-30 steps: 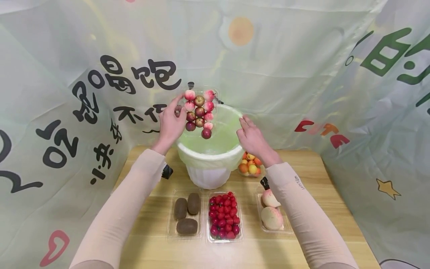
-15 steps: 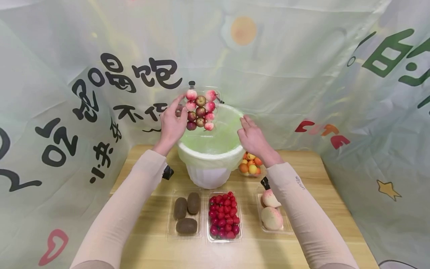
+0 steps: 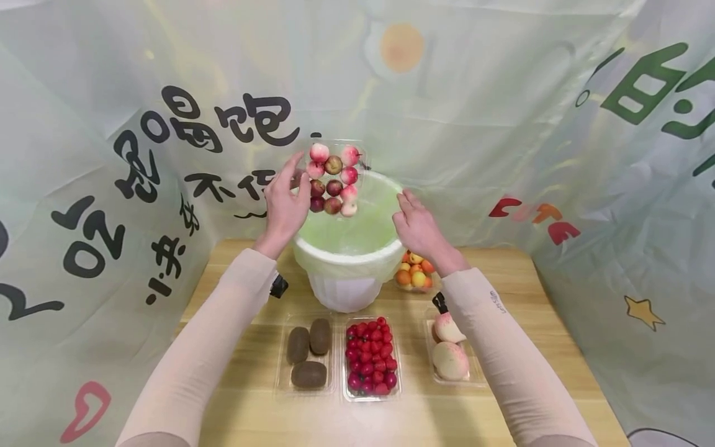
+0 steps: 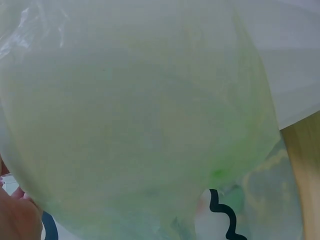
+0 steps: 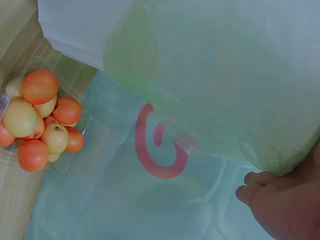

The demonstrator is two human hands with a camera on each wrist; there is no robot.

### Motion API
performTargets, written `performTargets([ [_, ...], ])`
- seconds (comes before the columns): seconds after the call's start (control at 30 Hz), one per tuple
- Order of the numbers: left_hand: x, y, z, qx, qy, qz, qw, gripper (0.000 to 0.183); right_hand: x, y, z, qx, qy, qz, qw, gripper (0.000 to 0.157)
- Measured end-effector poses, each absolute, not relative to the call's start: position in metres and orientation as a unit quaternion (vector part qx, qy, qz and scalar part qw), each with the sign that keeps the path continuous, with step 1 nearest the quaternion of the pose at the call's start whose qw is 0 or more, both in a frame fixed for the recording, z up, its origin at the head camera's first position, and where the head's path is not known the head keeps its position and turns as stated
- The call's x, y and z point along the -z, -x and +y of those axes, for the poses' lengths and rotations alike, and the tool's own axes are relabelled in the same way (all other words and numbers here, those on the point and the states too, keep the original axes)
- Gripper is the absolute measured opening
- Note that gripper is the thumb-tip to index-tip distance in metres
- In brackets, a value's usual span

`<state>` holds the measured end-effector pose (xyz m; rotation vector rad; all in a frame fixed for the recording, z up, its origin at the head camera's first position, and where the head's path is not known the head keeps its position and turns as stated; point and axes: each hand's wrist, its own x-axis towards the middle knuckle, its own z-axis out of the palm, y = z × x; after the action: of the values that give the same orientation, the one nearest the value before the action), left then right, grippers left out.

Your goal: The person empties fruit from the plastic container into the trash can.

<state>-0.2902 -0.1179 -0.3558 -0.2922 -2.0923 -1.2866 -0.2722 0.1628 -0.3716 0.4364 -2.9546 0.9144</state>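
My left hand grips the left side of a clear plastic tray. This tray is tilted above the mouth of a white bucket lined with a thin green bag. Small pink-and-white apples and dark red-brown plums lie in rows in it. On the bucket's right rim, my right hand holds the edge, its fingertips over the bag in the right wrist view. The bag's outside fills most of the left wrist view, where only part of my left hand shows. The bucket's bottom is hidden.
On the wooden table stand clear boxes of kiwis, red berries and peaches. A box of orange and yellow fruit is right of the bucket. Printed cloth walls surround the table.
A dark plum at the tray's lower edge has gone from sight. The fruit in the tray has shifted a little, and the tray sits slightly higher. My right hand stays at the rim.
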Motion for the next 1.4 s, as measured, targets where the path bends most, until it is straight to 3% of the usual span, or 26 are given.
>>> performTargets([
  [0.77, 0.3568, 0.2864, -0.1224, 0.503, 0.092, -0.795, 0.326, 0.045, 0.3740, 0.2696, 0.1645, -0.298, -0.132, -0.946, -0.002, 0.067],
  [1.4, 0.3530, 0.2815, -0.1233, 0.495, 0.108, -0.784, 0.359, 0.044, 0.3714, 0.2716, 0.1632, -0.299, -0.134, -0.945, 0.001, 0.068],
])
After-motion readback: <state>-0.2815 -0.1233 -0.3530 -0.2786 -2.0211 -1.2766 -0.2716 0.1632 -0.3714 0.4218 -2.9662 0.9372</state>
